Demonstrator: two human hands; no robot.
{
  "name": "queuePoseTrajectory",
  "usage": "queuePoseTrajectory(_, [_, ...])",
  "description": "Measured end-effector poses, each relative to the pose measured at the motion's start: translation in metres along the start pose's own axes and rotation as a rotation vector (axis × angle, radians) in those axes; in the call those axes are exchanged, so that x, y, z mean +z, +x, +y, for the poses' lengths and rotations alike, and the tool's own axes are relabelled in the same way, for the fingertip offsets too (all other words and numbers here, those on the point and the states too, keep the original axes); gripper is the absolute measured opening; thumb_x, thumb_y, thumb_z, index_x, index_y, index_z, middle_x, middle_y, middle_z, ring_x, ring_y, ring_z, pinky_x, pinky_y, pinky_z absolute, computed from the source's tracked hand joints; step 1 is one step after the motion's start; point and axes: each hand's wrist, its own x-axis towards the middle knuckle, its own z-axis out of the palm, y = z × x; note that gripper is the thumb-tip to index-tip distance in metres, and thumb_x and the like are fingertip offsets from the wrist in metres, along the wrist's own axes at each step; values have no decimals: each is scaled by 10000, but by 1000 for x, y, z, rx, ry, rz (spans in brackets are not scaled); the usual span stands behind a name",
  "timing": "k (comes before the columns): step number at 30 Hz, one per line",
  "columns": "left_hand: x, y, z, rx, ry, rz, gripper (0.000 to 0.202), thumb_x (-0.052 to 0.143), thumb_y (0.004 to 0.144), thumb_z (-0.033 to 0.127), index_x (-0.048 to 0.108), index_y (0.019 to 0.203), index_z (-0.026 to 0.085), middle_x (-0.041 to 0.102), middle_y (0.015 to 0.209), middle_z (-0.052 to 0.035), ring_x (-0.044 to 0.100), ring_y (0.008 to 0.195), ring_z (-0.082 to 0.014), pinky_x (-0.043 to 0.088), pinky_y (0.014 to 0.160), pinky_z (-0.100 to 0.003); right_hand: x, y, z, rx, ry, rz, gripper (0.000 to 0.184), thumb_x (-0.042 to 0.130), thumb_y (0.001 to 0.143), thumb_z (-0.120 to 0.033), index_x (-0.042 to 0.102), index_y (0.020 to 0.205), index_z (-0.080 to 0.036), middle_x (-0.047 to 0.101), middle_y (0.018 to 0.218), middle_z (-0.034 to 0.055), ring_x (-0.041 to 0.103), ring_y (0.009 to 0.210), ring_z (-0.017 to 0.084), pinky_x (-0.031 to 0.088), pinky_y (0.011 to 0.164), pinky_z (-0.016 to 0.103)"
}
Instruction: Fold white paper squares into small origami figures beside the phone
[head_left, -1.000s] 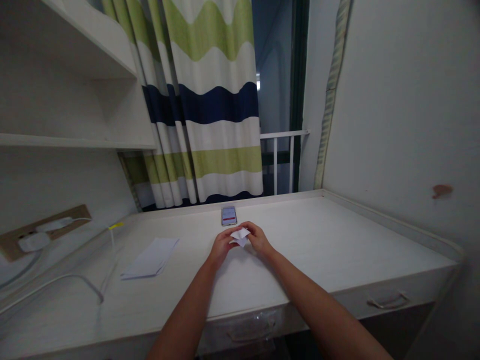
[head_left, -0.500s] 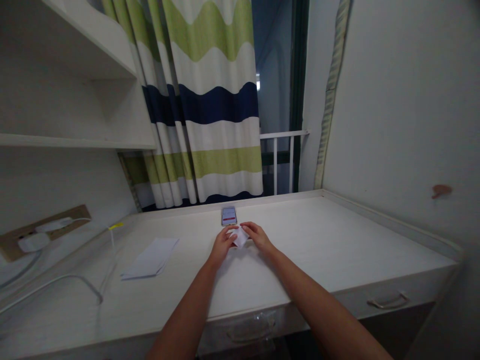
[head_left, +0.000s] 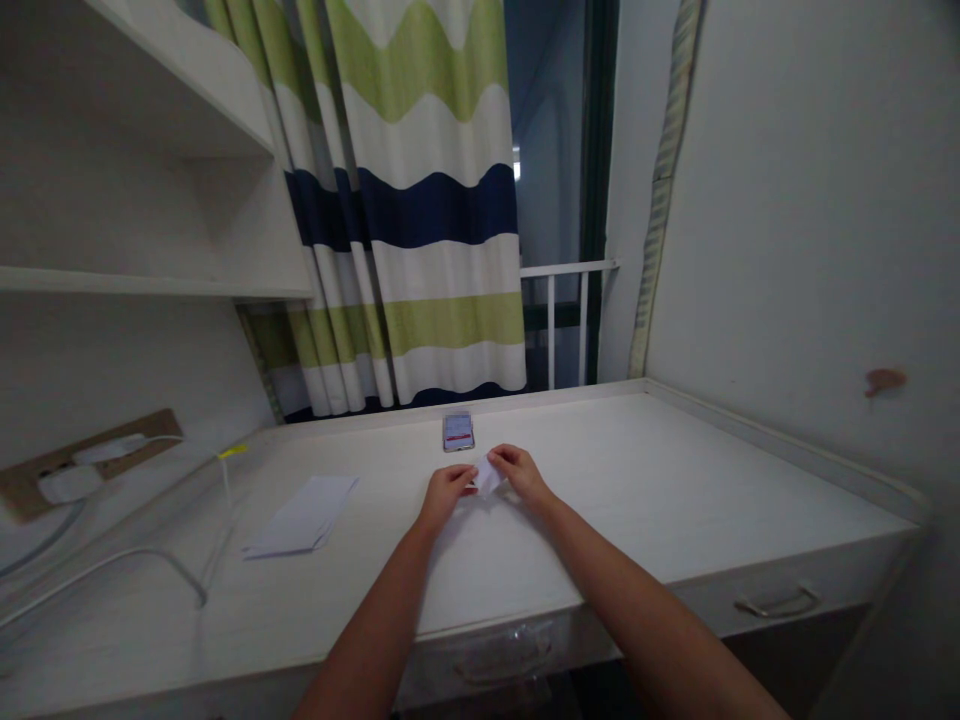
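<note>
A small folded piece of white paper [head_left: 487, 477] sits just above the white desktop [head_left: 600, 520], held between my hands. My left hand [head_left: 446, 497] pinches its left side, and my right hand [head_left: 521, 475] grips its right side. Parts of the fold are hidden by my fingers. A smartphone [head_left: 458, 431] with a lit screen lies flat just beyond my left hand, not touching it.
A small stack of white paper [head_left: 304, 516] lies to the left of my hands. A white cable [head_left: 142, 563] runs along the left side below a wall socket strip [head_left: 82, 465]. A striped curtain [head_left: 420, 210] hangs behind the desk, and shelves stand at the left.
The paper has turned and looks more compactly folded. My hands have moved slightly closer around it, with my right hand raised a little.
</note>
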Motion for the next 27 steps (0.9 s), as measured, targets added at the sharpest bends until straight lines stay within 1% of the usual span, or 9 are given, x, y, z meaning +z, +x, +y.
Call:
queuePoseTrajectory(4, [-1,1,0,8,62,10,260,710,503,345,657,599,109,598,594,-30,531,531,-114,484,529,-265,0,0,2,21,-18,-12,239,595,623,-374,599,639,-135,536,545,-11,447,495,90,330,483,217])
queuePoseTrajectory(8, [1,-2,2,-8,86,-39,252,696,522,347,647,599,112,582,566,-23,536,527,-120,477,496,-255,-2,0,3,22,-51,8,222,607,605,-354,593,593,-132,520,495,-20,426,462,84,304,452,212])
queuePoseTrajectory(11, [2,-3,4,-14,110,-63,237,695,520,335,639,587,114,570,533,-14,533,507,-121,469,479,-248,-1,0,1,42,-35,-5,231,609,598,-360,593,588,-130,525,492,-17,426,457,85,303,447,213])
queuePoseTrajectory(13, [1,-3,5,12,135,-30,218,689,527,322,637,574,115,567,515,-9,520,472,-110,456,473,-238,0,-1,-1,49,-7,-12,245,608,602,-371,606,626,-127,547,527,-7,448,481,91,326,465,217])
queuePoseTrajectory(16, [-3,-1,6,76,145,69,199,673,546,314,645,586,121,566,498,1,507,444,-100,444,478,-230,0,-1,-3,68,18,1,269,606,604,-384,615,693,-130,563,571,0,477,520,101,357,492,222])
queuePoseTrajectory(19, [-6,1,6,110,131,135,218,671,542,325,662,624,123,577,509,4,511,457,-103,446,490,-234,-2,0,-1,77,-23,-4,257,595,603,-387,596,621,-130,510,490,-17,444,469,92,340,467,220])
queuePoseTrajectory(22, [-7,3,6,84,117,141,258,674,530,339,672,658,115,586,516,4,508,459,-99,450,495,-236,-4,2,3,36,-91,-4,250,570,618,-377,571,557,-135,452,423,-35,393,418,79,300,439,217])
queuePoseTrajectory(25, [-5,1,7,40,69,129,281,677,523,346,663,671,108,592,536,2,507,467,-89,462,508,-233,-5,3,5,7,-134,15,237,549,632,-367,567,566,-140,436,414,-41,373,406,75,280,431,215])
queuePoseTrajectory(27, [-3,-1,8,12,26,99,289,675,527,353,649,677,108,597,567,-4,523,493,-90,471,515,-231,-5,3,5,-6,-156,26,229,540,640,-361,565,574,-144,434,419,-42,373,409,77,279,432,215])
